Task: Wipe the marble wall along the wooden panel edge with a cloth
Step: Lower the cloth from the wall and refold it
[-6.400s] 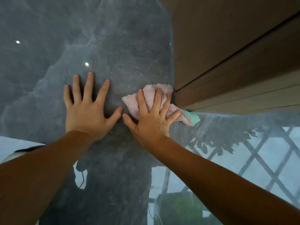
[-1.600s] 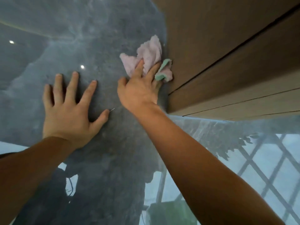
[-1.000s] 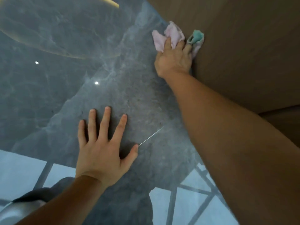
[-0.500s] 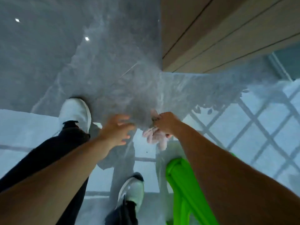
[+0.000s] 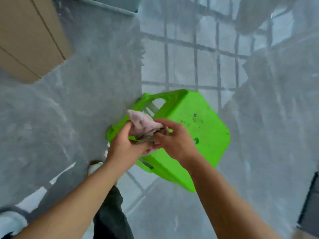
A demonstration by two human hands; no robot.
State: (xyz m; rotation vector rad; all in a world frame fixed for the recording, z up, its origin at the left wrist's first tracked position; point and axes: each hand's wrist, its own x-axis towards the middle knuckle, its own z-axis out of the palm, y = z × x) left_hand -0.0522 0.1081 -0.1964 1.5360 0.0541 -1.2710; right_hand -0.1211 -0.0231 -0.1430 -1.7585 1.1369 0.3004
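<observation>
I look down at the floor, and both my hands hold the pink cloth [image 5: 144,125] in front of me. My left hand [image 5: 124,147] grips its lower left side and my right hand [image 5: 174,140] pinches its right side. The cloth is crumpled, and its underside shows dark grey dirt. The wooden panel [image 5: 29,37] is at the top left, and the grey marble [image 5: 82,94] runs beside it. Neither hand touches the wall.
A bright green plastic stool [image 5: 193,135] stands directly under my hands. My dark trouser leg [image 5: 110,213] and a white shoe [image 5: 10,221] are at the bottom left. A dark object [image 5: 310,204] sits at the right edge. The glossy floor reflects a window grid.
Both hands left the wall: the right hand brought the cloth down from high along the panel edge, and the left hand joined it on the cloth. My view swung down to the stool.
</observation>
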